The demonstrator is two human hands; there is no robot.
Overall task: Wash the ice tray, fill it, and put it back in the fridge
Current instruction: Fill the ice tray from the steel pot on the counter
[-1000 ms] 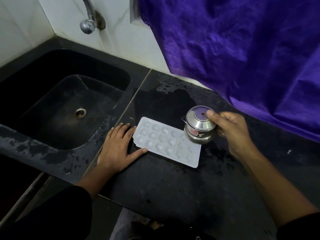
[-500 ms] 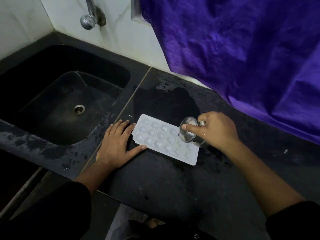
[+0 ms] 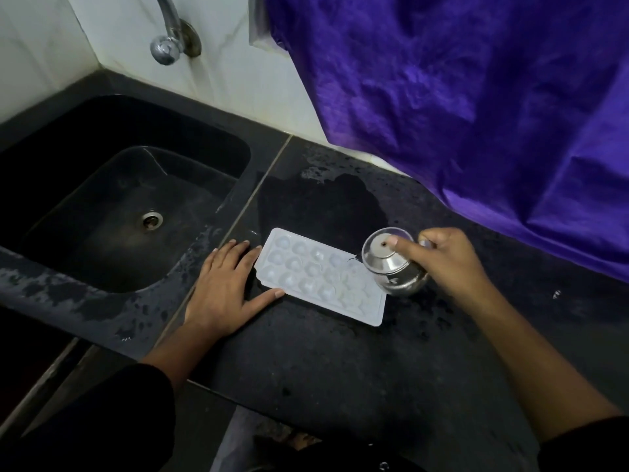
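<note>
Nearest, a black sleeve covers the left forearm at the lower edge of the view. Beyond it, the left hand lies palm down on the dark stone surface. Its fingers are straight and slightly spread, and their tips meet the left end of the ice tray. The thumb stretches along the tray's near edge.

The white tray lies flat on the surface, just right of the sink's rim, with its rounded cells facing up. Whether they hold water cannot be told.

Over the tray's right end, the right hand grips a small steel pot. The fingers are curled round the pot's body and the index finger is laid across its round end. The pot is tipped on its side, with that end facing left and up.

Behind the tray is a darker wet patch. Farther left is the black sink with its metal drain. A chrome tap juts from the white wall. Purple cloth hangs at the far right.
</note>
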